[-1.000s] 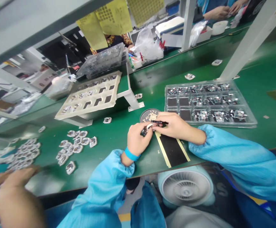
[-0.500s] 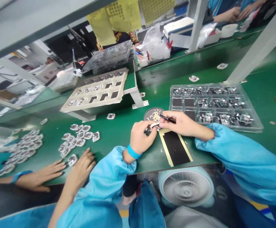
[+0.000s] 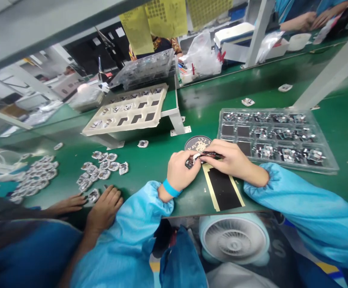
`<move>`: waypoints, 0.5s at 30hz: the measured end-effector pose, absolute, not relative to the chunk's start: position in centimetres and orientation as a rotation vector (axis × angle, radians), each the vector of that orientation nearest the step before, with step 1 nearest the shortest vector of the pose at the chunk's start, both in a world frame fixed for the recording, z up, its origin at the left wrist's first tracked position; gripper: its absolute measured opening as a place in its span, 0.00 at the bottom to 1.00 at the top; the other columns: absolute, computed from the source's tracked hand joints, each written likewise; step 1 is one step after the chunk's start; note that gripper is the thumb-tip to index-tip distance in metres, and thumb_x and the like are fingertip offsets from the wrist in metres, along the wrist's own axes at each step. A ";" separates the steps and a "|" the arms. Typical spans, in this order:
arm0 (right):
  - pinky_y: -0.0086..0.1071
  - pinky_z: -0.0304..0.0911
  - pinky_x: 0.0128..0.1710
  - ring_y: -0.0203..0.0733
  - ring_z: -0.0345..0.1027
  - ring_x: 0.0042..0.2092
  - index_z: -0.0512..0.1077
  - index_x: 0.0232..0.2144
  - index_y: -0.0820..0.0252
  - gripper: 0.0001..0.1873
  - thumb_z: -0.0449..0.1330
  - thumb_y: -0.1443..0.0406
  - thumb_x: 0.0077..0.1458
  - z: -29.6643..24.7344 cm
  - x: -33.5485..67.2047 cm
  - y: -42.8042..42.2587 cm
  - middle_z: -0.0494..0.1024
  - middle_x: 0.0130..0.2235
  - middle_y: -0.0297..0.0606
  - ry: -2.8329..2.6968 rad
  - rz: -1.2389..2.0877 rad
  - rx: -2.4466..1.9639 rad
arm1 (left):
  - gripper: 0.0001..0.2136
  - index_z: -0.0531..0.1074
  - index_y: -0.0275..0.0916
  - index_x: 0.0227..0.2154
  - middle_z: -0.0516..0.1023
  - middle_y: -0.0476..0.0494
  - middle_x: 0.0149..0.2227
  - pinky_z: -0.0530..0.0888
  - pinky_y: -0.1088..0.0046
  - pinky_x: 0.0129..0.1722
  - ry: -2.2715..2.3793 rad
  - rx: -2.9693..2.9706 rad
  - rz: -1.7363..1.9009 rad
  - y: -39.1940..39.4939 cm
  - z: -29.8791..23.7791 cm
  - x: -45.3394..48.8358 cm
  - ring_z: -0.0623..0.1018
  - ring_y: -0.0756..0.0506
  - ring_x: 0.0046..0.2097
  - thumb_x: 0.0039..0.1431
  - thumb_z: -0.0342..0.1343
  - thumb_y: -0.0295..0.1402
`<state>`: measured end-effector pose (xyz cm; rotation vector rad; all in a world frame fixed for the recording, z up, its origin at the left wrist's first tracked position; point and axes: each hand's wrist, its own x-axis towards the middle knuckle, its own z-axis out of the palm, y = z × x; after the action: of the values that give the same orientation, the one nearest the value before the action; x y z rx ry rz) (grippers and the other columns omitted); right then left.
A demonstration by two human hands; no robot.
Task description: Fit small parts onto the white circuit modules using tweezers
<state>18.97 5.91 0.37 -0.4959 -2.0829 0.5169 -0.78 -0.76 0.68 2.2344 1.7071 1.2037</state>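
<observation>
while left hand (image 3: 181, 173) pinches small part (image 3: 189, 163), right hand (image 3: 233, 161) — dark tool (image 3: 211, 153)

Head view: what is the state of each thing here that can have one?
left hand, shut on small part.
right hand, shut on dark slim tool, tip at the small part.
clear tray, lying flat, most pockets filled, a few empty.
beige tray, tilted on its stand, partly filled.
round mesh dish, holding pale bits.
fan, running or not cannot be told.
</observation>
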 end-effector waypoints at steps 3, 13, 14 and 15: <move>0.38 0.71 0.41 0.44 0.76 0.42 0.77 0.45 0.56 0.08 0.65 0.62 0.63 0.2 19.0 6.0 0.81 0.41 0.41 -2.102 0.503 -0.507 | 0.04 0.78 0.42 0.38 0.83 0.48 0.35 0.69 0.65 0.42 1.720 2.254 1.179 -0.7 0.7 -0.7 0.80 0.45 0.38 0.61 0.60 0.32; 0.38 0.68 0.39 0.47 0.75 0.45 0.71 0.50 0.55 0.11 0.54 0.60 0.70 0.5 19.2 5.3 0.77 0.49 0.43 -2.366 0.428 -0.716 | 0.04 0.76 0.41 0.37 0.82 0.46 0.35 0.69 0.64 0.41 1.785 2.249 1.133 -0.4 0.2 -0.4 0.80 0.43 0.39 0.61 0.60 0.34; 0.38 0.67 0.37 0.47 0.75 0.44 0.71 0.49 0.55 0.11 0.53 0.60 0.70 0.4 19.1 5.3 0.77 0.49 0.43 -2.377 0.397 -0.744 | 0.04 0.76 0.41 0.37 0.82 0.46 0.35 0.70 0.64 0.41 1.772 2.244 1.140 -0.4 0.2 -0.3 0.80 0.43 0.39 0.61 0.60 0.34; 0.38 0.66 0.36 0.48 0.75 0.43 0.71 0.48 0.56 0.11 0.53 0.60 0.70 0.3 19.1 5.3 0.77 0.47 0.43 -2.376 0.375 -0.764 | 0.04 0.76 0.41 0.38 0.82 0.46 0.35 0.70 0.64 0.42 1.758 2.234 1.146 -0.4 0.2 -0.2 0.80 0.43 0.39 0.62 0.60 0.34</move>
<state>19.07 5.34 0.35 -0.7641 -2.3760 0.3754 -0.23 -0.42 0.19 2.2336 1.7582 1.1457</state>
